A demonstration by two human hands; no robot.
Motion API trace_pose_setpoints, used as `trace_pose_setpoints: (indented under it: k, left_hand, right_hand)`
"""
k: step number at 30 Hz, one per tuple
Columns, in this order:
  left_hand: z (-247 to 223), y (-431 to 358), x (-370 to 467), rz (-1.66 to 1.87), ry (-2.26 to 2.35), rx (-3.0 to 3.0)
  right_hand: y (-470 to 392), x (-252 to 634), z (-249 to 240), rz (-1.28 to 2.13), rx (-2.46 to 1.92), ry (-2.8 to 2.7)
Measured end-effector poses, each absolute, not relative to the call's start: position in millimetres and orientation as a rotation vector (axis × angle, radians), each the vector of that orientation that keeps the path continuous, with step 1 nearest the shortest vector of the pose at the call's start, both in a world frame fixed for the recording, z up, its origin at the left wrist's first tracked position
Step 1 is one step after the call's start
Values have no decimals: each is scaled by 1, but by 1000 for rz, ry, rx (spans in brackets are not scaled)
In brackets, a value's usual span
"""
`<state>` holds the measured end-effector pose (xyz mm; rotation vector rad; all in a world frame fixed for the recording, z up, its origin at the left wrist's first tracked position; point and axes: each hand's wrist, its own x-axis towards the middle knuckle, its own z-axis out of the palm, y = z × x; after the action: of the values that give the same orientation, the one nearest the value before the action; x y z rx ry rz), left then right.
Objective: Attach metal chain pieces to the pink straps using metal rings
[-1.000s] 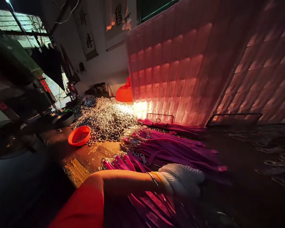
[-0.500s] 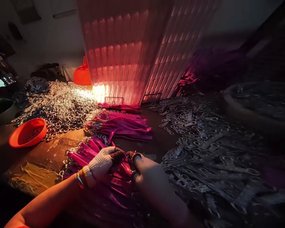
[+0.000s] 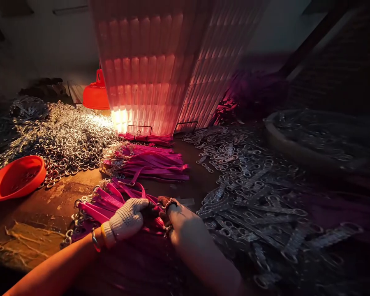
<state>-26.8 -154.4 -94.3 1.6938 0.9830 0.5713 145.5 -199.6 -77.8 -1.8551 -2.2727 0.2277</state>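
Half a second on, my view has swung right, and the left hand [image 3: 127,217], nearer the magenta straps [image 3: 106,198] slanting rightward under it, almost meets the right hand [image 3: 182,214], fingers curled on both, though what either grips I can't tell.

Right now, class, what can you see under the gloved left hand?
Magenta straps show on both sides of the left hand, some with metal rings at their ends. Whatever lies directly beneath is covered, so whether the hand touches straps cannot be told.
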Motion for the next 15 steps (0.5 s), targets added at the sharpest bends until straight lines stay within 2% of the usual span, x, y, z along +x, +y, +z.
trace_pose_setpoints:
  k: [6,11,15]
  left_hand:
    - [-99,-158,-27,677,1006,1665]
    - [-112,-161,-27,626,1082,1805]
    - [-105,-155,-25,525,1051,1831]
  right_hand:
    - [-188,138,-53,332,-2151,-2412]
    - [-186,144,-63,216,-1919,-2627]
    - [-192,146,-70,109,-1790,-2688]
